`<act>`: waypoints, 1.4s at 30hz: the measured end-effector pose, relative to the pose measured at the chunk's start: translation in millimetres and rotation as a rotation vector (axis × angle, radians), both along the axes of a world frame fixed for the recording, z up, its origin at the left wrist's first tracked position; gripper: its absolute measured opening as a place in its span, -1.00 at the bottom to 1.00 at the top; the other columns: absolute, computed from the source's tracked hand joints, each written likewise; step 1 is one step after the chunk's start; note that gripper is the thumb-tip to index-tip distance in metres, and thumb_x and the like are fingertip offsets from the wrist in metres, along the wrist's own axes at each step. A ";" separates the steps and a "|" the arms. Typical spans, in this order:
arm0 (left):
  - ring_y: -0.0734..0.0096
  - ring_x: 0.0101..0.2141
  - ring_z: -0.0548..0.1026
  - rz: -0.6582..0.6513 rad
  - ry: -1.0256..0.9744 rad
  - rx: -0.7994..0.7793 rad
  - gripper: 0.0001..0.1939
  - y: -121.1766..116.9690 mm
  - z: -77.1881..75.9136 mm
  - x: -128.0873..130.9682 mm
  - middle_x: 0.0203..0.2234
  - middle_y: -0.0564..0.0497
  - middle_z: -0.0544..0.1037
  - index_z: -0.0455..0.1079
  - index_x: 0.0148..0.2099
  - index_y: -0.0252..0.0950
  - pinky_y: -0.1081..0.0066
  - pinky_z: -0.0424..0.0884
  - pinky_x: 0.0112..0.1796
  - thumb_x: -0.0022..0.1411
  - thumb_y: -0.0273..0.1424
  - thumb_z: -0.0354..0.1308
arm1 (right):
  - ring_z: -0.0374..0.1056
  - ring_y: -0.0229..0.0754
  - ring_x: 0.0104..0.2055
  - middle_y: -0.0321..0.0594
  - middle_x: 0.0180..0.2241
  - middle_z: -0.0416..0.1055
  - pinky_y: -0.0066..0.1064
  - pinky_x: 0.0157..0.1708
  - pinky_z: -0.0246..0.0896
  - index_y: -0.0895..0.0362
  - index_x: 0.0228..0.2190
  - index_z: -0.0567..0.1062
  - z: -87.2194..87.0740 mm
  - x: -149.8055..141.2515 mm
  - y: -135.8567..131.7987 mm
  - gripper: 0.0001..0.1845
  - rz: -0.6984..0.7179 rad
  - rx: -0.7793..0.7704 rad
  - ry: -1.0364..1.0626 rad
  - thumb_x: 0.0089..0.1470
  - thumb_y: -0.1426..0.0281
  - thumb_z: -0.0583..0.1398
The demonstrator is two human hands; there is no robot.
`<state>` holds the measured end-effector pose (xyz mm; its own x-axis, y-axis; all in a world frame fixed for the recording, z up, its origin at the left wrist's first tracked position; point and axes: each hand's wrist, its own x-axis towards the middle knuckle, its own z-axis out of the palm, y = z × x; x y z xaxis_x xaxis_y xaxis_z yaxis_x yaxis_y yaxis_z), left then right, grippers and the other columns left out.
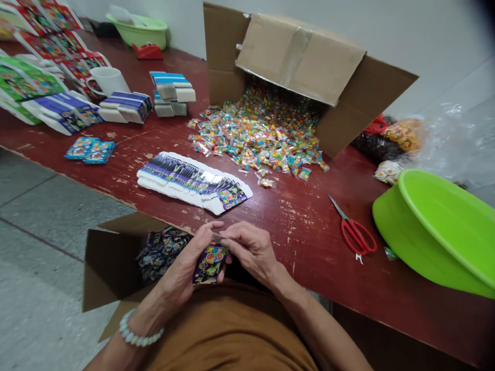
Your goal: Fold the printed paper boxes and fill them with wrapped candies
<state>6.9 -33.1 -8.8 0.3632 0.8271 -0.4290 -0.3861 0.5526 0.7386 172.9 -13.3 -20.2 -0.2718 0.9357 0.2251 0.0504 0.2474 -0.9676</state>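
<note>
A small dark printed candy box (pixel 211 264) with bright pictures on its face is held close to my body, below the table edge. My left hand (pixel 193 252) wraps round its side, with a beaded bracelet on that wrist. The fingers of my right hand (pixel 249 247) pinch at the box's top end, where a pale flap shows partly. Just beyond my hands, a fanned row of flat purple cartons (pixel 185 178) lies on the table. Behind it, many small clear packets of colourful candy (pixel 263 134) spill out of a tipped cardboard box (pixel 297 56).
Red-handled scissors (pixel 356 234) and a green basin (pixel 410 232) are on the right of the red table (pixel 294 211). Below the edge stands an open carton (pixel 104 263) of dark packs. At left are a white mug (pixel 110 81), blue packs (pixel 91 149) and stacked cartons (pixel 127 105).
</note>
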 end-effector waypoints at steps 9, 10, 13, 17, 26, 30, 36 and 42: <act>0.30 -0.66 0.49 0.031 0.024 -0.019 -0.25 2.3 -0.5 2.8 -0.57 0.03 0.55 0.11 0.29 -0.25 0.44 0.38 -0.61 0.26 0.12 0.03 | 0.38 -0.29 -0.54 -0.33 -0.57 0.46 -0.40 -0.43 0.31 0.16 -0.45 0.54 9.0 2.9 5.9 -0.65 0.211 -0.530 0.195 0.01 0.11 0.36; 0.32 -0.66 0.48 0.042 0.034 -0.016 -0.27 1.9 -1.0 3.6 -0.57 0.04 0.55 0.13 0.29 -0.26 0.44 0.38 -0.61 0.25 0.10 0.06 | 0.39 -0.29 -0.54 -0.32 -0.54 0.47 -0.41 -0.44 0.32 0.16 -0.46 0.53 8.1 1.7 6.8 -0.65 0.229 -0.552 0.233 -0.06 0.13 0.41; 0.38 -0.66 0.45 0.065 0.044 -0.004 -0.36 0.2 -1.6 4.5 -0.56 0.08 0.53 0.20 0.24 -0.24 0.47 0.39 -0.62 0.23 -0.02 0.16 | 0.38 -0.31 -0.54 -0.33 -0.48 0.49 -0.44 -0.48 0.32 0.14 -0.44 0.54 4.0 -2.1 6.0 -0.66 0.169 -0.528 0.236 -0.18 0.20 0.47; 0.39 -0.69 0.46 0.029 0.074 0.032 -0.42 -1.1 -2.3 4.6 -0.54 0.07 0.53 0.23 0.19 -0.21 0.48 0.36 -0.66 0.23 -0.05 0.16 | 0.35 -0.35 -0.53 -0.32 -0.41 0.49 -0.46 -0.48 0.28 0.12 -0.34 0.59 5.9 -2.6 2.4 -0.73 0.134 -0.473 0.136 -0.08 0.24 0.42; 0.34 -0.68 0.48 -0.039 0.075 0.102 -0.24 -1.6 -10.3 3.1 -0.55 -0.01 0.56 0.16 0.35 -0.24 0.46 0.35 -0.64 0.28 0.12 0.00 | 0.36 -0.32 -0.61 -0.35 -0.62 0.46 -0.49 -0.56 0.25 0.17 -0.47 0.55 17.8 -1.5 5.1 -0.83 0.128 -0.534 0.083 -0.03 0.31 0.35; 0.37 -0.68 0.46 -0.059 0.030 0.055 -0.14 -0.4 -10.0 2.0 -0.56 -0.03 0.54 0.19 0.36 -0.28 0.48 0.33 -0.65 0.26 0.21 -0.11 | 0.36 -0.34 -0.64 -0.33 -0.60 0.47 -0.51 -0.60 0.24 0.17 -0.49 0.51 12.8 -6.4 2.9 -0.80 0.067 -0.491 0.121 -0.03 0.31 0.35; 0.38 -0.69 0.45 -0.092 0.065 0.037 -0.12 0.4 -12.3 -2.1 -0.58 -0.06 0.56 0.21 0.38 -0.26 0.50 0.31 -0.66 0.24 0.23 -0.09 | 0.37 -0.33 -0.61 -0.31 -0.49 0.48 -0.50 -0.62 0.26 0.15 -0.50 0.46 11.2 -7.7 0.4 -0.77 0.109 -0.429 0.152 0.04 0.29 0.33; 0.35 -0.68 0.46 -0.003 -0.010 -0.013 -0.42 2.6 -9.8 0.8 -0.53 -0.03 0.57 0.34 0.27 -0.28 0.45 0.40 -0.69 0.28 -0.14 0.08 | 0.44 -0.24 -0.30 -0.23 -0.30 0.47 -0.35 -0.25 0.38 0.11 -0.39 0.54 7.1 -2.8 -5.3 -0.89 0.153 -0.123 -0.012 0.16 0.35 0.27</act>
